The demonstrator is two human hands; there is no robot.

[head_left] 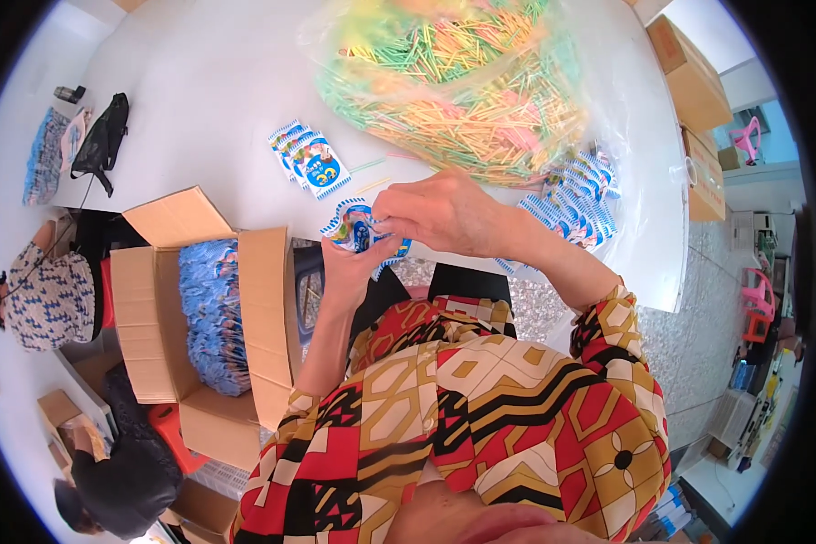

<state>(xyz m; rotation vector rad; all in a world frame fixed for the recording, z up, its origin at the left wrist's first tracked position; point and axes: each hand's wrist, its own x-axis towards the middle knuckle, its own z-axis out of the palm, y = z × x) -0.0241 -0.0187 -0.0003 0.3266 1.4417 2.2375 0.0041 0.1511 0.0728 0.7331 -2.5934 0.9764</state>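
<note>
My left hand [350, 265] is closed around a small blue-and-white packet [354, 227] at the table's near edge. My right hand [453, 213] pinches at the same packet's right side, its fingertips touching those of my left; whether anything thin lies between them is too small to tell. Just beyond my hands, a short stack of matching packets [309, 163] lies on the white table, with a few loose thin sticks [368, 165] beside it. More packets [571, 204] lie heaped next to my right forearm. Behind them sits a large clear plastic bag [462, 100] full of coloured thin sticks.
An open cardboard box [267, 317] packed with blue packets stands at my left. A black bag [102, 145] and another bundle of packets [45, 159] lie at the table's far left. Closed cartons [689, 72] line the right side. Two other people [53, 295] sit at left.
</note>
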